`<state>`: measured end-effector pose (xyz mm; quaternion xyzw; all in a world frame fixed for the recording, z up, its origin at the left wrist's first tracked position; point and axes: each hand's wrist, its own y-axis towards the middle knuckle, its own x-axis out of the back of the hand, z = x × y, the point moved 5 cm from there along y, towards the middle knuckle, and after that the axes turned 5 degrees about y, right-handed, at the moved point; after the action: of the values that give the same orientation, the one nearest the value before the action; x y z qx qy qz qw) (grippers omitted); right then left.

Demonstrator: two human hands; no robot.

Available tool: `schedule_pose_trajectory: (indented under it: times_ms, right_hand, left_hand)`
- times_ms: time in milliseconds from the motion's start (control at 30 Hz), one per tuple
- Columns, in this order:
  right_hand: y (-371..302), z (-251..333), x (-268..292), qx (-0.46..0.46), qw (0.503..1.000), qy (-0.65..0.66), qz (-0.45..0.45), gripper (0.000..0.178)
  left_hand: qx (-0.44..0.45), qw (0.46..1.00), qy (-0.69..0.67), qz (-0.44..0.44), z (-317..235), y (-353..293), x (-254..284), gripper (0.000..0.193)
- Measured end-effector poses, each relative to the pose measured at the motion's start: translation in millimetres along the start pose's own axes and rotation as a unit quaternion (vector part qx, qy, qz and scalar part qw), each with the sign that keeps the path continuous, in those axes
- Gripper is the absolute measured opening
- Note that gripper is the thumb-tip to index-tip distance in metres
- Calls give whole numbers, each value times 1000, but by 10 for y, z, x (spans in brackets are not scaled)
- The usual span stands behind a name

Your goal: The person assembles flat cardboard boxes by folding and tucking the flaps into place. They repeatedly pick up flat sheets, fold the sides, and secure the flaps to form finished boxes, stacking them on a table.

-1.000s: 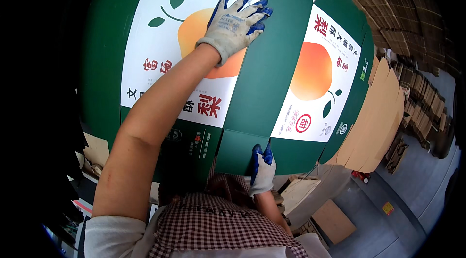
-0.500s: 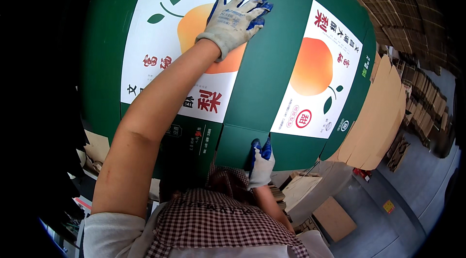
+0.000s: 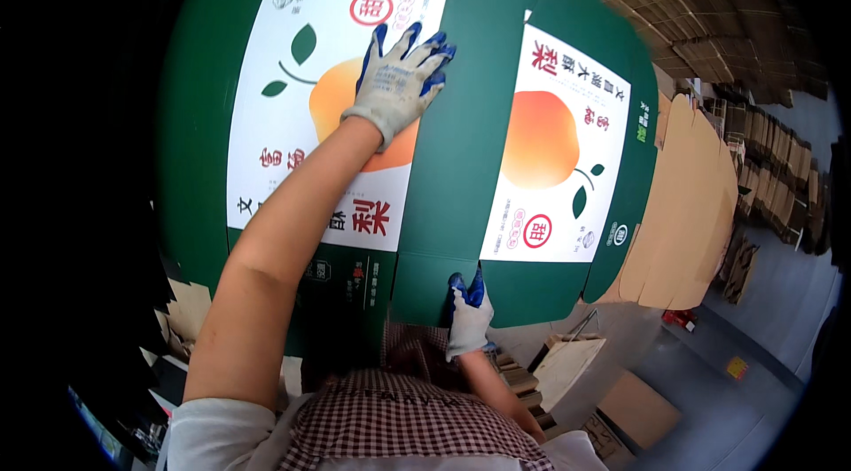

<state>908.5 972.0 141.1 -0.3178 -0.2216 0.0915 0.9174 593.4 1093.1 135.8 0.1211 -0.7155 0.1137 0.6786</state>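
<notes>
A large green printed cardboard box blank (image 3: 456, 143) lies spread in front of me, with white panels showing orange-yellow fruit and green leaves. My left hand (image 3: 394, 88), in a pale work glove with blue fingertips, rests flat on the left fruit panel, fingers spread. At the near edge, my right hand (image 3: 470, 322), gloved the same way, grips the blank beside a slit between two flaps. Two blue fingertips of it show on top; its other fingers are hidden.
Plain brown cardboard (image 3: 687, 205) sticks out beyond the blank's right side. Tall stacks of flattened brown cardboard (image 3: 709, 6) stand at the far right, with more bundles (image 3: 776, 165) on the grey floor (image 3: 709, 400). A red object (image 3: 680, 319) lies there too.
The box blank has shifted toward me and a little to the left, showing more of its far part. Both hands have come nearer with it, the left still spread, the right still gripping.
</notes>
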Motion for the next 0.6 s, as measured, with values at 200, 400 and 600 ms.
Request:
schedule_pose_trajectory:
  times_ms: [200, 400, 600]
  right_hand:
    - [80, -186, 20, 40, 999, 16, 6, 45]
    - [76, -268, 32, -3, 1000, -13, 18, 44]
    - [86, -276, 48, 29, 1000, -11, -1, 41]
  left_hand:
    - [-1, 996, 50, 70, -305, -165, 120, 46]
    - [33, 990, 71, 120, -339, 137, 156, 50]
    - [65, 993, 84, 50, -54, 731, 31, 51]
